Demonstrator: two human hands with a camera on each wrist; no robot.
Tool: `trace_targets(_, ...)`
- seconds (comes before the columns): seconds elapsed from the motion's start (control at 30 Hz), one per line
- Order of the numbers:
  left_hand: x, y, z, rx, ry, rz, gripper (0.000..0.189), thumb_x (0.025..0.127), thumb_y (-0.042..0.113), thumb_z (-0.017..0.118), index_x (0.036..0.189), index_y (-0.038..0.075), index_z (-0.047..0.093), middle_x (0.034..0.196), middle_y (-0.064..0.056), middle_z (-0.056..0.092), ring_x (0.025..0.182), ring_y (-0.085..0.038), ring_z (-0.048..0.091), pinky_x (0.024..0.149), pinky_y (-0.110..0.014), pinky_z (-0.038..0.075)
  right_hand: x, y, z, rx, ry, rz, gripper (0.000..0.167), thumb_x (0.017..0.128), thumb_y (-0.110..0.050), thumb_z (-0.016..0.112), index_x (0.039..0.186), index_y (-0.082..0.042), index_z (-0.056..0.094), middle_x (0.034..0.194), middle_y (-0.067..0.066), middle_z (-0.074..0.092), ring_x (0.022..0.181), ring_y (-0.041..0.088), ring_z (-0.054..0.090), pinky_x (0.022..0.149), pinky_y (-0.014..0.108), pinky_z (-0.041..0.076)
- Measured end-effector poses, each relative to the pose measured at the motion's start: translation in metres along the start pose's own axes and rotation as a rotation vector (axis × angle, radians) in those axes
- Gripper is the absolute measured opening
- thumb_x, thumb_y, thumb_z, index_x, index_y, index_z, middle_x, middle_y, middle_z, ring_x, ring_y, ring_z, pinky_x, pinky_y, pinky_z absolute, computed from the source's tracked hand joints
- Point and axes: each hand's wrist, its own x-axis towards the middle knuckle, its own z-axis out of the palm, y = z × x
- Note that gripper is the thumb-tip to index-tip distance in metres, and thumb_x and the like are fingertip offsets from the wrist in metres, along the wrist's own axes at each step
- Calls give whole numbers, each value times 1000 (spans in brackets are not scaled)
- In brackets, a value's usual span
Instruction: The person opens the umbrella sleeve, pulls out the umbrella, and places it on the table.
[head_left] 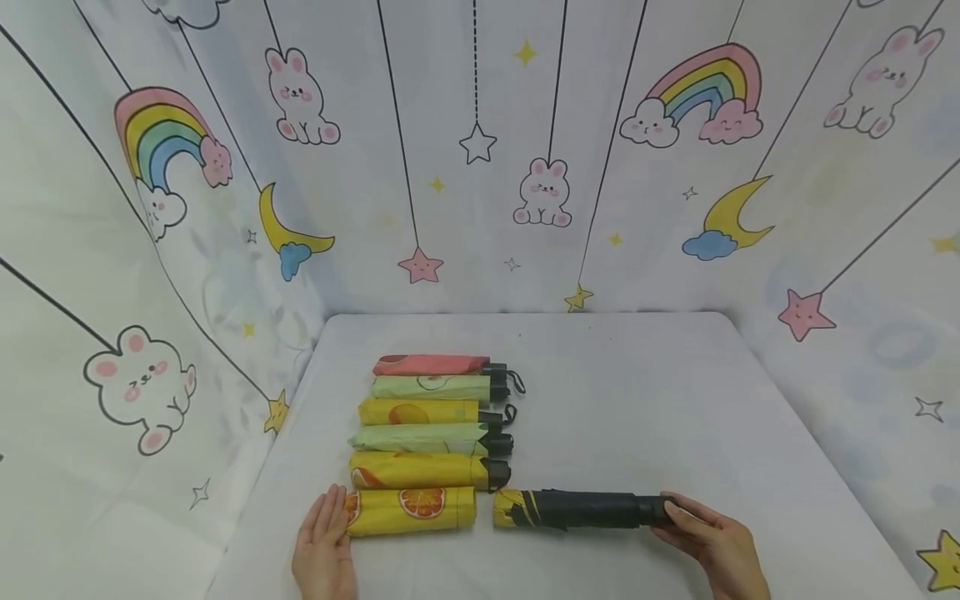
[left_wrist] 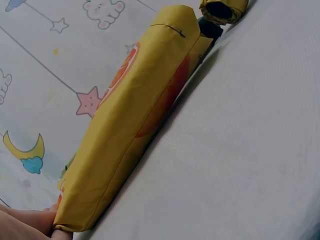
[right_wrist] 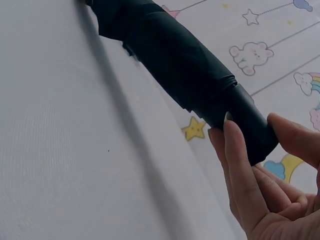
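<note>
My right hand [head_left: 716, 537] holds a folded umbrella [head_left: 592, 510] by its black handle end, thumb on one side and fingers on the other. Its body is mostly black, with yellow folds at the left tip. In the right wrist view, the fingers [right_wrist: 240, 175] grip the handle's end. To its left lies a yellow umbrella sleeve [head_left: 412, 510] printed with orange slices, a short gap from the umbrella's tip. My left hand [head_left: 326, 542] rests against the sleeve's left end, fingers mostly straight. The left wrist view shows fingertips at the sleeve's lower edge [left_wrist: 80, 220].
Behind the sleeve, several folded umbrellas lie in a row: a yellow one [head_left: 416, 470], green ones [head_left: 420, 438], another yellow one [head_left: 442, 412] and a red one [head_left: 431, 365]. Their black handles point right. The white table [head_left: 637, 400] meets a cartoon-printed backdrop [head_left: 480, 208] behind.
</note>
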Motion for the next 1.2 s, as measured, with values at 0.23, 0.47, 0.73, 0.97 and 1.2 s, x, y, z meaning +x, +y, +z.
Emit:
trace_targets(0.23,-1,0,1,6,-1,-5,66,107,0,52,165,16,24,168,-6,33,146,-10,44,114,-21,41,7,2,-2,-25,1,-3,59,90,-21,84,137,8,62,123,5,73,103,28,76,94,41,61)
trace_targets(0.47,0,-1,-2,-28,-26,-5,68,106,-1,56,164,13,24,157,2,51,131,-2,58,111,-20,44,15,8,-5,-267,45,-4,80,89,-43,83,142,10,57,122,22,73,93,24,78,82,32,64)
trace_targets(0.73,1,-2,-3,-21,-39,15,69,105,-3,57,164,10,23,147,6,60,128,-2,60,112,-22,44,19,16,-7,-265,53,-16,74,88,-40,85,138,10,61,110,16,77,89,26,78,79,32,65)
trace_targets(0.97,2,-2,-4,-6,-38,23,68,105,-3,56,164,9,23,151,5,56,128,-2,60,110,-21,45,22,22,-10,-303,63,-48,68,87,-35,86,139,3,63,126,19,72,90,24,78,80,29,64)
trace_targets(1.2,1,-2,-7,-100,-64,27,70,102,-8,58,162,8,24,117,13,74,115,-2,68,109,-22,47,27,21,-12,-392,77,-63,69,86,-42,86,137,1,66,119,16,76,87,21,78,76,27,64)
